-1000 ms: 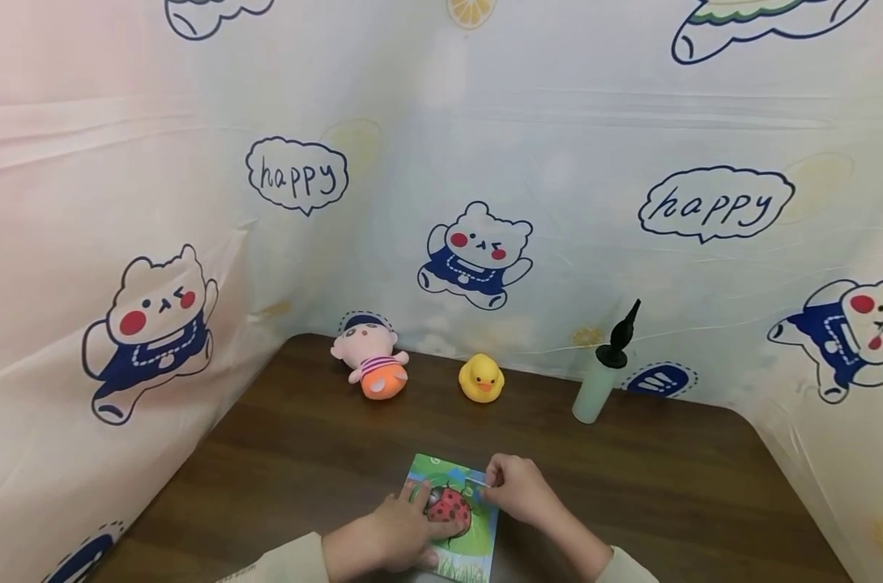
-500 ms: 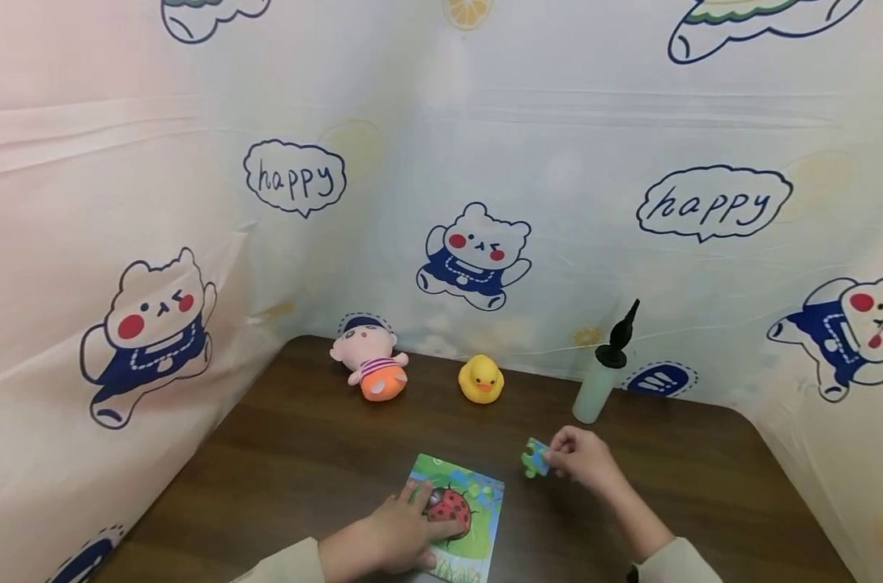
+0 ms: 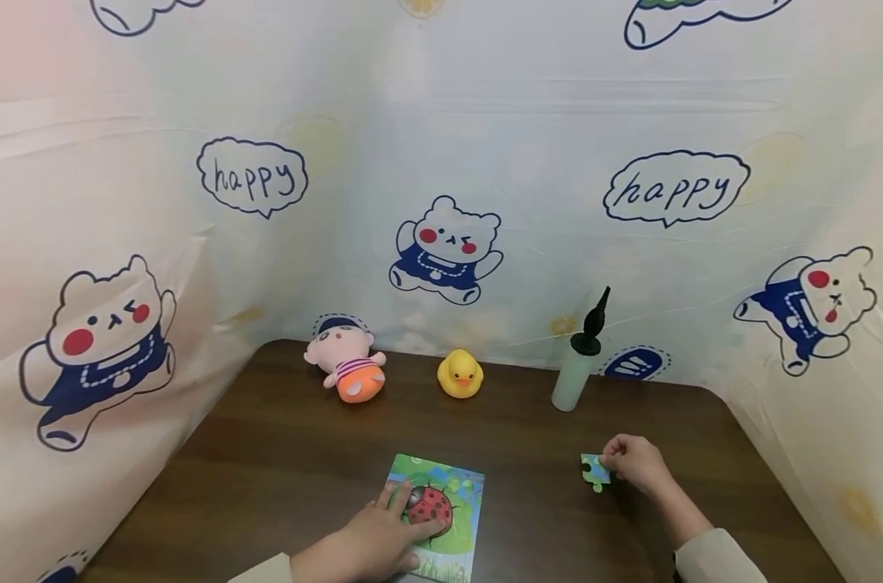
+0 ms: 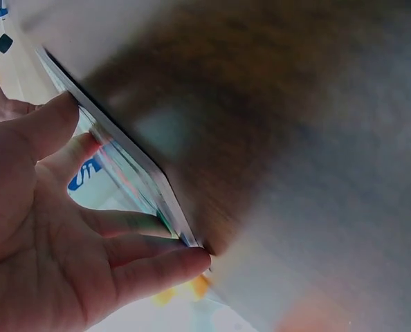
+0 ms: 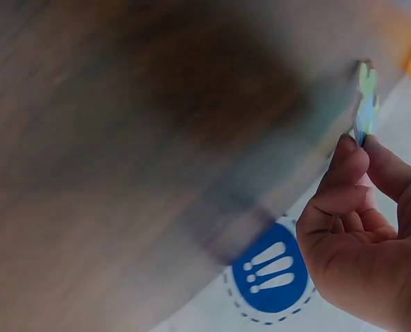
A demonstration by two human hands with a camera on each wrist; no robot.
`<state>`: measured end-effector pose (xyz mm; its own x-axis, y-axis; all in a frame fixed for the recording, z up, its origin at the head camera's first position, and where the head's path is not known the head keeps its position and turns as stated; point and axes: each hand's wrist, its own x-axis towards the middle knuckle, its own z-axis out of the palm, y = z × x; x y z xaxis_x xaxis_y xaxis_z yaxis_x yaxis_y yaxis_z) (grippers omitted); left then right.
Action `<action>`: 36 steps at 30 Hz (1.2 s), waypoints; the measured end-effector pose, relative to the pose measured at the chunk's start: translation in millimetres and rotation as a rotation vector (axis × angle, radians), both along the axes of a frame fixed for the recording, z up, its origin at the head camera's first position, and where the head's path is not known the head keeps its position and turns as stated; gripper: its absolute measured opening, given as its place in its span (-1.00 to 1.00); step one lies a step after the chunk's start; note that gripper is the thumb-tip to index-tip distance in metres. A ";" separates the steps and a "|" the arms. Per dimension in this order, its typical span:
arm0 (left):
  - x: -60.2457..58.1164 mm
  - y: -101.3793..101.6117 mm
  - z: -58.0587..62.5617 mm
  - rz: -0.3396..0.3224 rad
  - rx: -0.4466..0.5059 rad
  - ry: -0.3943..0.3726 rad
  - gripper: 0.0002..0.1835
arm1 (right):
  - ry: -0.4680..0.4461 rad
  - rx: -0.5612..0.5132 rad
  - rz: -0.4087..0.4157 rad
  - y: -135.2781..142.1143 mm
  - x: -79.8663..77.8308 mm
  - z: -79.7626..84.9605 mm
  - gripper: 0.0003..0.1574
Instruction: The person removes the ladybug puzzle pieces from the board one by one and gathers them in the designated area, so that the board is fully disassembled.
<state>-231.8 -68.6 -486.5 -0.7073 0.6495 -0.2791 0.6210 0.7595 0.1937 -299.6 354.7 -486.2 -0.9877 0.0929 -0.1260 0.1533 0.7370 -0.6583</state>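
Observation:
A ladybug jigsaw puzzle [image 3: 462, 518] lies on the brown table at lower centre of the head view. My left hand [image 3: 374, 536] rests on its left side with fingers spread over the picture. In the left wrist view, that hand's straight fingers [image 4: 160, 273] touch the puzzle's thin edge [image 4: 165, 185]. Away to the right, my right hand [image 3: 637, 463] pinches a green and blue puzzle piece [image 3: 595, 473] between thumb and fingertips, apart from the puzzle. The right wrist view shows the piece [image 5: 367, 104] almost edge-on, with the other fingers curled in.
Along the back of the table [image 3: 281, 453] sit a pink plush doll [image 3: 350, 366], a yellow rubber duck [image 3: 460, 374] and a pale green hand pump [image 3: 574, 376] with a black tip. Printed cloth [image 3: 354, 97] hangs behind and at both sides.
The right hand has moved from the puzzle's upper right edge out to the right, carrying the puzzle piece. My left hand has stayed on the puzzle. The head view has turned slightly right.

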 end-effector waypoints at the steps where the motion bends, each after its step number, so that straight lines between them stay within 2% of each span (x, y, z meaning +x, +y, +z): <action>1: -0.2 -0.5 -0.2 0.002 0.004 0.006 -0.43 | 0.009 0.018 0.003 1.9 -1.2 -1.4 -0.88; 5: -1.0 -0.7 -2.3 0.010 0.023 0.016 -0.42 | 0.042 0.096 -0.002 8.8 -4.3 -6.1 -0.87; 10: -0.5 -1.7 -5.6 0.024 0.036 0.007 -0.41 | 0.029 0.135 -0.014 11.8 -1.7 -12.1 -0.87; 15: -1.3 -3.1 -7.8 0.005 0.040 0.039 -0.41 | 0.027 0.153 -0.021 10.3 2.1 -14.6 -0.85; 18: -2.1 -2.9 -8.0 -0.004 0.042 0.057 -0.41 | 0.046 0.201 -0.034 9.5 3.8 -15.1 -0.85; 23: -1.5 -2.1 -6.5 0.006 0.040 0.040 -0.42 | 0.035 0.265 -0.070 6.6 6.5 -15.7 -0.83; 29: 0.3 -1.3 -7.8 0.029 0.076 -0.004 -0.44 | 0.029 0.305 -0.086 0.6 9.1 -17.4 -0.53; 33: 1.3 -5.8 -9.5 0.031 0.082 0.026 -0.39 | 0.099 0.379 -0.075 -20.8 11.4 -14.0 -0.36; 36: 1.8 -10.9 -11.1 0.012 0.078 0.059 -0.30 | 0.200 0.434 -0.021 -47.6 17.7 -11.2 -0.39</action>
<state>-230.0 -79.5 -497.6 -0.7287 0.6592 -0.1855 0.6244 0.7508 0.2155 -281.9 307.1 -497.4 -0.9860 0.1150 0.1209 0.0727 0.9483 -0.3088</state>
